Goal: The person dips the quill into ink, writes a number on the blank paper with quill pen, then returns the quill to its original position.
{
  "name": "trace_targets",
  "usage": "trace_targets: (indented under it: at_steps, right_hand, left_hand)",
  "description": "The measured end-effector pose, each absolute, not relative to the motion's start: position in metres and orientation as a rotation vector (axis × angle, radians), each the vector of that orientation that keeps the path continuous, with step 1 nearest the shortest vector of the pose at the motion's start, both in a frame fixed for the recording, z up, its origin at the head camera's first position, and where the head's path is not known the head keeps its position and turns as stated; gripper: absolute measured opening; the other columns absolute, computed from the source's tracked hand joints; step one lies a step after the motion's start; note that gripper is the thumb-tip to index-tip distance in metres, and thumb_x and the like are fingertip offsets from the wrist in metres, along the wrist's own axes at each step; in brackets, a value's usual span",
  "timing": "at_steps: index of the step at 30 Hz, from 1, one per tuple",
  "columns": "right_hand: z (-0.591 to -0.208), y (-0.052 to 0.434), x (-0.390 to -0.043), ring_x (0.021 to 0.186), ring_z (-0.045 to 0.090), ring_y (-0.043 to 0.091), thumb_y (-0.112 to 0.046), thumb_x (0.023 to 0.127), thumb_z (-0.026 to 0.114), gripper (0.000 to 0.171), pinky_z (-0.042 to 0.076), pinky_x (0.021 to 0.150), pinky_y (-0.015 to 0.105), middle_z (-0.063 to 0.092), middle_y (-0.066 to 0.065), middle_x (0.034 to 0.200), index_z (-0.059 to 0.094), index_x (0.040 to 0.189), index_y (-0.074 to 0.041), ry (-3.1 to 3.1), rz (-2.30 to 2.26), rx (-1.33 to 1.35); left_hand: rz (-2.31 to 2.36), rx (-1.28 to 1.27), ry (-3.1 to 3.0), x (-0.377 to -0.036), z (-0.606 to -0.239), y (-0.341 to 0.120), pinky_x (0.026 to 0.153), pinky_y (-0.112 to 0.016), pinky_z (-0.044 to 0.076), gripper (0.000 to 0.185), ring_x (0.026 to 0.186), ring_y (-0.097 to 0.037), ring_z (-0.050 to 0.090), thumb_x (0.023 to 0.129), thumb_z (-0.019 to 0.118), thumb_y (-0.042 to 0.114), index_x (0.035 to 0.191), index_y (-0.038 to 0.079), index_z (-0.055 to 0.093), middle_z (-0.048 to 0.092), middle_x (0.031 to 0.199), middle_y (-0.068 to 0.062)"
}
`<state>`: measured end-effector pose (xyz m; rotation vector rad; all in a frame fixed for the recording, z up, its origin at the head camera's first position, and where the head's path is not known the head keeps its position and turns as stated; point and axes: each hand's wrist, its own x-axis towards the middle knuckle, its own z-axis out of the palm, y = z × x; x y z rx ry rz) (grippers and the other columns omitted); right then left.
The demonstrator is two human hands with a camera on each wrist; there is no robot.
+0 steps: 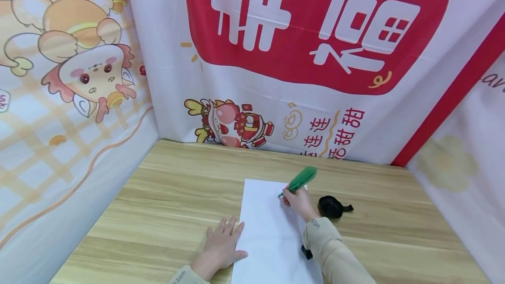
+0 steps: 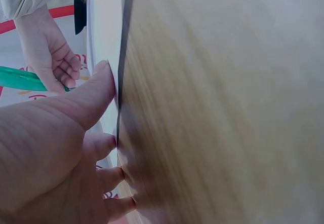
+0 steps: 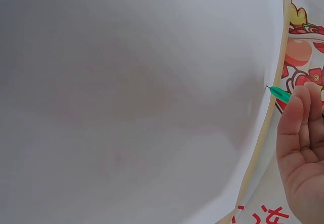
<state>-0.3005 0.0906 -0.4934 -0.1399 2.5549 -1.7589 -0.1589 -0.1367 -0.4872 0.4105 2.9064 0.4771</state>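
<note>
A sheet of white paper [image 1: 268, 227] lies on the wooden table. My right hand [image 1: 298, 201] pinches a green pen with a broad leaf- or feather-shaped top [image 1: 303, 178] over the paper's far part. In the right wrist view the green pen's tip [image 3: 277, 92] points down at the sheet, at or very close to its surface. My left hand [image 1: 222, 244] rests with spread fingers along the paper's left edge. The left wrist view shows the left thumb [image 2: 98, 89] on the paper's edge and other fingertips touching the wood.
Right of the paper lies a round black object with a short strap-like end [image 1: 331, 207]. Another small black object [image 1: 306, 252] is partly hidden by the right sleeve. Printed cloth [image 1: 165, 56] hangs behind and beside the wooden table [image 1: 158, 205].
</note>
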Motion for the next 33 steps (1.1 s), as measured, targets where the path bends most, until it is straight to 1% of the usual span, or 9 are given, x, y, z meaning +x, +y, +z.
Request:
trace_targets:
  at_steps: [33]
  right_hand:
    - [-0.493,0.088,-0.288,0.056,0.058,0.016,0.000,0.089,0.054,0.006,0.052,0.054,0.030,0.059,0.008,0.064,0.054,0.083,0.003,2.570,-1.697,-0.145]
  left_hand:
    - [0.480,0.392,2.895,-0.160,-0.488,-0.135,0.093,-0.072,0.016,0.074,0.130,-0.046,0.021,0.080,0.063,0.047,0.138,0.006,0.041,0.028,0.145,-0.021]
